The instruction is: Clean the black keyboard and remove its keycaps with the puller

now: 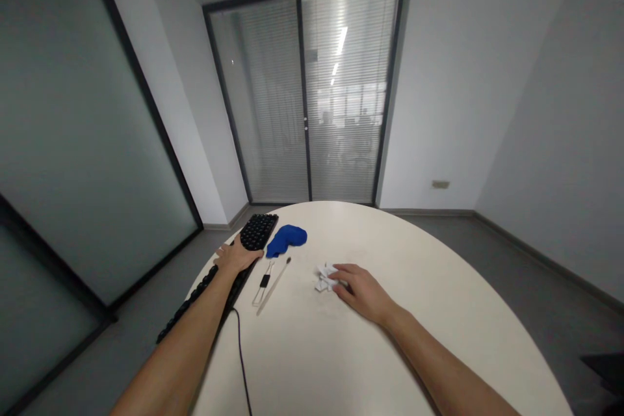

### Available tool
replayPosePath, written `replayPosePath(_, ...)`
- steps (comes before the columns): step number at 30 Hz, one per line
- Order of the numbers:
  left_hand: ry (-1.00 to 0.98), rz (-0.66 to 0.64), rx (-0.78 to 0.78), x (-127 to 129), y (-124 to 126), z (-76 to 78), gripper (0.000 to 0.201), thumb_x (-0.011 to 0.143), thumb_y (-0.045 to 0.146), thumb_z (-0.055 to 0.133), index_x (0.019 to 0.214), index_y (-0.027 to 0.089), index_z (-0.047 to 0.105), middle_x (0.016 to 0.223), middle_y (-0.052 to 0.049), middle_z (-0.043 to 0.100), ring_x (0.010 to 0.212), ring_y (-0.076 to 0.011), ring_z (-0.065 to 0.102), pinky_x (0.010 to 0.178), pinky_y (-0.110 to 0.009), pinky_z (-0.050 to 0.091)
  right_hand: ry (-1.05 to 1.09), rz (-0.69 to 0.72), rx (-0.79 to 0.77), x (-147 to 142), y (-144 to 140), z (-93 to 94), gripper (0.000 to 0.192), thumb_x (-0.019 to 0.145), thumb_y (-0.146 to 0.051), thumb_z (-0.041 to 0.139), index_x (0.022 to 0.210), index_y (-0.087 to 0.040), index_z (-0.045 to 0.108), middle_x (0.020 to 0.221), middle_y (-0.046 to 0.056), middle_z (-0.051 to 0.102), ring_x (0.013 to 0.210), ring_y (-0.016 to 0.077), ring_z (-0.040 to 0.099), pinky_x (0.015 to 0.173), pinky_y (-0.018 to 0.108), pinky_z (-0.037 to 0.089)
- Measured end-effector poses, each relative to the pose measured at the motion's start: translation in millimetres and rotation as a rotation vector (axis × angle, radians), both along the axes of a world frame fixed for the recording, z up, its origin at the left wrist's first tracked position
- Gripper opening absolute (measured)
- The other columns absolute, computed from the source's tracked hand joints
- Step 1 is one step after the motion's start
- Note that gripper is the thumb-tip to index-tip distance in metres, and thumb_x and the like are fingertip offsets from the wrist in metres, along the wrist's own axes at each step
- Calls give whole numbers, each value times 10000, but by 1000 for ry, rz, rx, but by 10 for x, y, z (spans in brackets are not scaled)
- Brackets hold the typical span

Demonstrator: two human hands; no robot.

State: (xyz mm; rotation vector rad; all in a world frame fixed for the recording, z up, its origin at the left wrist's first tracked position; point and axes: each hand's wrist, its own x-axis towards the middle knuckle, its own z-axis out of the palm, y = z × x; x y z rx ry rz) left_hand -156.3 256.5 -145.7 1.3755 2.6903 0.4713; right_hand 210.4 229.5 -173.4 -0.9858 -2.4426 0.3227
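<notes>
- Your right hand (363, 291) lies palm down on the table (439, 286), fingers spread loosely over the near side of a small white wad (324, 278); the fingertips touch it but are not closed round it, so nothing is held.
- That wad sits about mid-table, a little toward the left edge. It looks like crumpled tissue or a wipe, though it is too small in this view to be sure.
- Expect it to be very light and soft: it will crush rather than resist, and may slide on the smooth top if pushed. A light pinch from above across its bulk should take it.
- Your left hand (237, 255) rests flat on a black keyboard (258, 231) that runs along the table's left edge, partly overhanging it. The hand presses down, it does not clasp.
- The keyboard is stiff and the heaviest thing here; its cable (242, 364) trails toward you across the table, so it may drag.
- Between the two hands lie a thin stick-like tool (273, 286) and a small wire tool (264, 283), side by side just right of the keyboard.
- A blue cloth (286, 238) lies bunched beside the keyboard's far end, near the far left edge: soft, limp, easy to gather anywhere.
</notes>
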Motion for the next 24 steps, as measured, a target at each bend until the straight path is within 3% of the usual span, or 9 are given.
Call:
replayPosePath(3,-38,24,-7,123,-119,226,1105,581,792,625,1449,182,312,1435,-278,370,1315,-527,328,952,-624,348,-21,-9,14,-2,-35,27,304,933,-309,500,1173,-226,667,1295,100,618,1189,236,555,1037,359,390)
replayPosePath(7,-19,-117,76,432,-264,548,1131,640,811,563,1474,122,234,1429,-285,377,1296,-518,349,970,-575,353,-69,-112,3,-27,-120,97,224,917,-271,491,1043,-209,665,1103,83,667,1036,223,586,919,321,411)
replayPosePath(10,26,-199,126,827,-401,711,1133,631,805,572,1492,176,188,1414,-255,417,1303,-484,364,981,-560,351,-58,-272,-40,-5,-153,112,164,889,-252,510,955,-188,646,998,89,668,963,223,586,850,303,398)
replayPosePath(13,10,-322,126,1308,-565,779,1146,636,823,548,1510,202,142,1368,-230,464,1294,-455,391,979,-525,363,2,-420,-75,125,-120,80,176,900,-276,485,947,-169,616,942,109,669,884,229,600,763,303,398)
replayPosePath(16,-6,-446,72,1774,-701,733,1193,614,825,561,1522,205,98,1390,-232,435,1289,-443,401,986,-512,361,89,-563,-131,356,-37,46,235,927,-347,435,974,-175,588,848,93,677,741,213,611,642,284,385)
replayPosePath(19,-19,-535,25,2155,-763,579,1228,582,842,556,1525,199,105,1444,-248,368,1303,-470,364,986,-547,351,198,-659,-160,615,60,41,270,936,-381,403,1047,-192,561,869,76,688,742,199,631,627,263,401)
replayPosePath(21,-14,-558,-3,2349,-765,446,1246,559,814,589,1526,195,103,1482,-254,314,1330,-487,309,991,-590,332,265,-704,-158,756,110,50,302,939,-397,384,1104,-200,543,921,74,691,768,193,643,649,258,424)
replayPosePath(24,-11,-588,-64,2537,-731,268,1241,551,758,621,1526,179,116,1451,-254,355,1310,-476,329,983,-608,336,335,-735,-147,875,141,64,348,941,-419,365,1160,-214,542,954,70,693,766,191,652,669,263,448)
